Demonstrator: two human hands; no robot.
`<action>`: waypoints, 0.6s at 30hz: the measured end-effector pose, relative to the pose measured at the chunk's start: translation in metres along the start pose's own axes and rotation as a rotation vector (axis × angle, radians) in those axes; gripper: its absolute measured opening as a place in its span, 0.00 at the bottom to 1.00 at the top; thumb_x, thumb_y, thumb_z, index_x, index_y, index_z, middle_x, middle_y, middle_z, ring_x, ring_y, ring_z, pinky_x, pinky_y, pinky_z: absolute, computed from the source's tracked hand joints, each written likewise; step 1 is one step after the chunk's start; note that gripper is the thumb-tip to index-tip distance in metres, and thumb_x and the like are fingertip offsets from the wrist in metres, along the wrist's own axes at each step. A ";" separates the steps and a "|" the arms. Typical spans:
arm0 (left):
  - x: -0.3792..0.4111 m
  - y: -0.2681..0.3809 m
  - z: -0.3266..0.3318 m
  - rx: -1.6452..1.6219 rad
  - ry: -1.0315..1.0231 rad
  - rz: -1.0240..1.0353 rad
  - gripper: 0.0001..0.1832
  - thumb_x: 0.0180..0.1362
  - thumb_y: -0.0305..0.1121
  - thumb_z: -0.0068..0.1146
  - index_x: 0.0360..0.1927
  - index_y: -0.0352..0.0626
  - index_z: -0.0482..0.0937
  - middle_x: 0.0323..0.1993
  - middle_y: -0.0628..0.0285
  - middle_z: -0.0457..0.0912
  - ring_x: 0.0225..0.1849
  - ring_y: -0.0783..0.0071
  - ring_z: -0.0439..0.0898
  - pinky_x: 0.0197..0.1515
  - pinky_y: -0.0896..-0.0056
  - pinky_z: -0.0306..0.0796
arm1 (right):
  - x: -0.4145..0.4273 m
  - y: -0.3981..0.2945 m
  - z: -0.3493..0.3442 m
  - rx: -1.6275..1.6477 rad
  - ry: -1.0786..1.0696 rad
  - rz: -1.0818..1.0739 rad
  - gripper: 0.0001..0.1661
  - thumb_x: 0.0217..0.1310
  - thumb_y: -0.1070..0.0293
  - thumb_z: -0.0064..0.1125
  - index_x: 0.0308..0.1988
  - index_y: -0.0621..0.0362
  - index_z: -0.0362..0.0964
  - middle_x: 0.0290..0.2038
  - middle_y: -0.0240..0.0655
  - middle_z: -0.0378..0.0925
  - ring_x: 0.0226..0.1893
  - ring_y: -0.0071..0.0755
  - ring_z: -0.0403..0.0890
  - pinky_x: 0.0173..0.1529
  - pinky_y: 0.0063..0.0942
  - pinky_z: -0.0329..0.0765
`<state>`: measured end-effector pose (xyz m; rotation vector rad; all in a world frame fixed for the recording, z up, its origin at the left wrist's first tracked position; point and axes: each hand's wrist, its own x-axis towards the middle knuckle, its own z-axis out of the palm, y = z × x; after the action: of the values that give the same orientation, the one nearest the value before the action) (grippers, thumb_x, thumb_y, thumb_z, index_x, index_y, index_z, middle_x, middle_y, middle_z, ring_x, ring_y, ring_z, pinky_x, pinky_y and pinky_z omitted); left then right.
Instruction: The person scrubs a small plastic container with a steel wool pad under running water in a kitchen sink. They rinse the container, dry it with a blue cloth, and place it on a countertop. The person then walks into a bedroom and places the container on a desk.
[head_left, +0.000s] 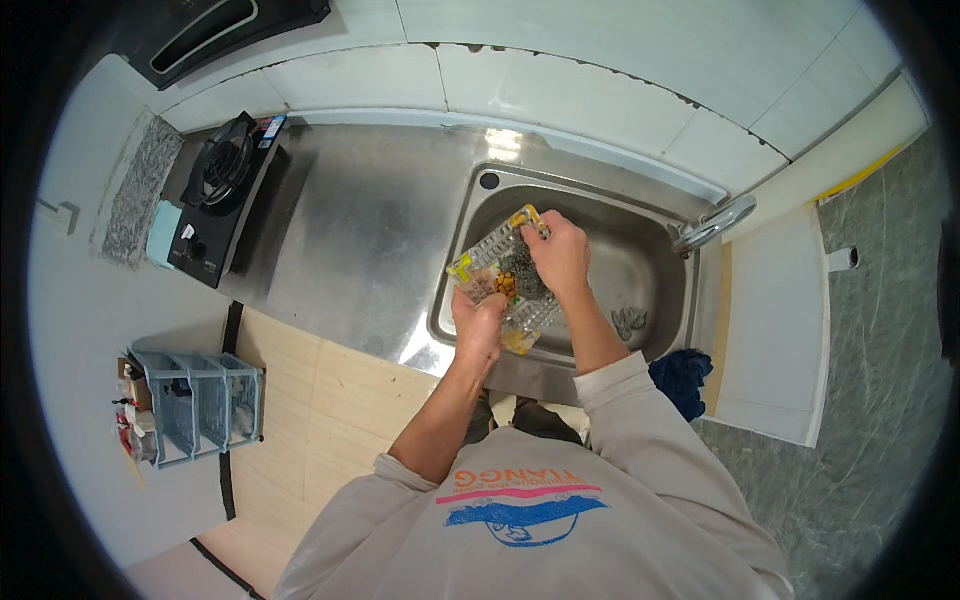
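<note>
Over the left part of a stainless steel sink (630, 296), my left hand (480, 322) grips the near left edge of a clear ribbed plastic container (491, 251) with yellow patches. The container is held tilted. My right hand (561, 255) is closed around a grey steel wool scourer (525, 271), which lies against the container. An orange-and-black patterned patch (506, 285) shows between the hands. Part of the container is hidden by my hands.
A chrome faucet (712, 225) rises at the sink's right. Something small and crumpled (628, 322) lies in the basin. A dark blue cloth (681, 381) hangs at the counter's right edge. A black gas stove (221, 180) stands at the left, above a blue shelf rack (196, 405).
</note>
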<state>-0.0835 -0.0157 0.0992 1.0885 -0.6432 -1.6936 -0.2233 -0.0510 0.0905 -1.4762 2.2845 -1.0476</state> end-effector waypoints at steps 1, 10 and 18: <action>0.000 0.000 -0.001 0.003 0.009 0.019 0.27 0.41 0.12 0.43 0.50 0.33 0.67 0.43 0.57 0.75 0.43 0.68 0.76 0.45 0.72 0.71 | -0.002 -0.003 -0.002 -0.002 -0.055 0.048 0.17 0.52 0.62 0.59 0.42 0.57 0.71 0.31 0.51 0.78 0.35 0.58 0.78 0.39 0.46 0.73; 0.007 -0.007 -0.013 -0.012 0.039 0.089 0.27 0.42 0.14 0.43 0.51 0.35 0.67 0.42 0.59 0.75 0.42 0.68 0.76 0.44 0.70 0.71 | -0.024 0.011 0.001 0.127 -0.233 0.166 0.20 0.50 0.58 0.60 0.39 0.62 0.73 0.32 0.54 0.78 0.38 0.60 0.78 0.44 0.47 0.73; 0.007 -0.003 -0.009 -0.022 0.039 0.077 0.28 0.41 0.10 0.40 0.52 0.33 0.65 0.45 0.54 0.75 0.44 0.66 0.78 0.48 0.70 0.72 | -0.010 0.013 0.006 0.108 -0.232 0.145 0.21 0.51 0.59 0.60 0.42 0.63 0.75 0.36 0.55 0.78 0.41 0.58 0.78 0.47 0.44 0.72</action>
<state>-0.0778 -0.0207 0.0895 1.0657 -0.6329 -1.6069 -0.2242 -0.0416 0.0757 -1.2951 2.1034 -0.8935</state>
